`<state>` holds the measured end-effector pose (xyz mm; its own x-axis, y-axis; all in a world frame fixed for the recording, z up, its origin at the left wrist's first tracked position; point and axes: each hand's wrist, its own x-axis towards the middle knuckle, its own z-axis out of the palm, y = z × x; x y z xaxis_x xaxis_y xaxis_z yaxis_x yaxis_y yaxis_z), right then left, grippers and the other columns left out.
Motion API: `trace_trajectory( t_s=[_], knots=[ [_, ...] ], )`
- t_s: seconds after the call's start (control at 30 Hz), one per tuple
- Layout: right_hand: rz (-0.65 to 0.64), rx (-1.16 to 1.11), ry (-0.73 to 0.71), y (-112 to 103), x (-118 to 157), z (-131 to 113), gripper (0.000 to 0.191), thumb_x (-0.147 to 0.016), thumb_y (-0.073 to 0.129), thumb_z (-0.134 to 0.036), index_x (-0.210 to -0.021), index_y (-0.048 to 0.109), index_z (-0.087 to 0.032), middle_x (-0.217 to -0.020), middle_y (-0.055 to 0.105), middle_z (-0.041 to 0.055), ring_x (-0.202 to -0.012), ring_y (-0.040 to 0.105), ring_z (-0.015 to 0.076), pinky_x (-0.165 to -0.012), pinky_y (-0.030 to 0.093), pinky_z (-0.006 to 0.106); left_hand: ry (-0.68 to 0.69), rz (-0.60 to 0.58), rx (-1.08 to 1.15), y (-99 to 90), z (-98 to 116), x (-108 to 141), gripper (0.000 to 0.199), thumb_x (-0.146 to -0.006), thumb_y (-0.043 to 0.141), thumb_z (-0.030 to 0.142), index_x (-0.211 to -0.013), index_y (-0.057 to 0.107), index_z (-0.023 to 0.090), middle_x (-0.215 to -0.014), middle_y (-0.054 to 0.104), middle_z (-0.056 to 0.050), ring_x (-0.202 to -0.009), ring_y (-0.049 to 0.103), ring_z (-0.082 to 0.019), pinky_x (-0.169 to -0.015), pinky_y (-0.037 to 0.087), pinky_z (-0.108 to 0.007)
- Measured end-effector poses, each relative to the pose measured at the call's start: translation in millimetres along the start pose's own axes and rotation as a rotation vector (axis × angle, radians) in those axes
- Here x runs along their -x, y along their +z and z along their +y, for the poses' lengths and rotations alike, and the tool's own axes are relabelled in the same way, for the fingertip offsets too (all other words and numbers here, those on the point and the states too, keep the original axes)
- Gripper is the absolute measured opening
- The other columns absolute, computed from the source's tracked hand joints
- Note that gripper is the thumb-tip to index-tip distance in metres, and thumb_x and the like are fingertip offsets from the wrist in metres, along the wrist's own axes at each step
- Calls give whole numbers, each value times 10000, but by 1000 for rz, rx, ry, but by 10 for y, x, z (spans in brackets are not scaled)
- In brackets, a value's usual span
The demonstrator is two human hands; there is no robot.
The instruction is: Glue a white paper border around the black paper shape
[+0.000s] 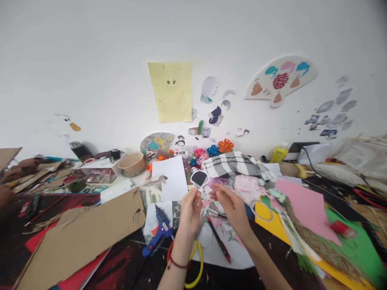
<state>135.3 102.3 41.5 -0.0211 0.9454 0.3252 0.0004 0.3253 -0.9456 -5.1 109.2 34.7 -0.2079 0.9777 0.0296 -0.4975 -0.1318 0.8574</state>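
Note:
Upright between the fingertips of my left hand (191,209) is a small cut-out sticker (199,178), with a dark middle and a white border. My right hand (230,203) is just to its right, thumb and fingers bent together at a small white paper scrap (207,190). Beneath both hands lies a white paper sheet (208,245) with scraps on it. A black and red pen (219,239) rests on that sheet. Scissors with a yellow handle loop (200,264) are partly hidden behind my left forearm.
A blue glue gun (161,231) with a lit red light lies left of my hands, beside a large cardboard piece (90,233). Behind are a checked cloth (238,164), crafted flowers (213,151) and a round tan bowl (131,163). Pink paper (305,205) and a tape ring (262,210) lie right.

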Motion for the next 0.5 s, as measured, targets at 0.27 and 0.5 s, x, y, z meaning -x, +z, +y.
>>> trace_trajectory(
  t_s=[0.27, 0.5],
  knots=[
    [278, 346, -416, 144, 372, -27, 262, -919, 583, -253, -1130, 733, -292, -1097, 728, 87, -1051, 660, 288, -951, 515, 462, 100, -21, -82, 29, -21, 263, 386, -786, 724, 488, -647, 557, 168, -576, 443, 50, -472, 347, -67, -482, 338, -213],
    [93, -192, -68, 355, 470, -157, 418, -870, 682, -381, -1266, 654, -250, -1298, 668, 91, -1227, 603, 311, -1065, 469, 490, 455, 36, -454, -47, -34, 487, 247, -803, 729, 414, -927, 780, 206, -668, 655, -43, -624, 548, -175, -636, 407, -290]
  ],
)
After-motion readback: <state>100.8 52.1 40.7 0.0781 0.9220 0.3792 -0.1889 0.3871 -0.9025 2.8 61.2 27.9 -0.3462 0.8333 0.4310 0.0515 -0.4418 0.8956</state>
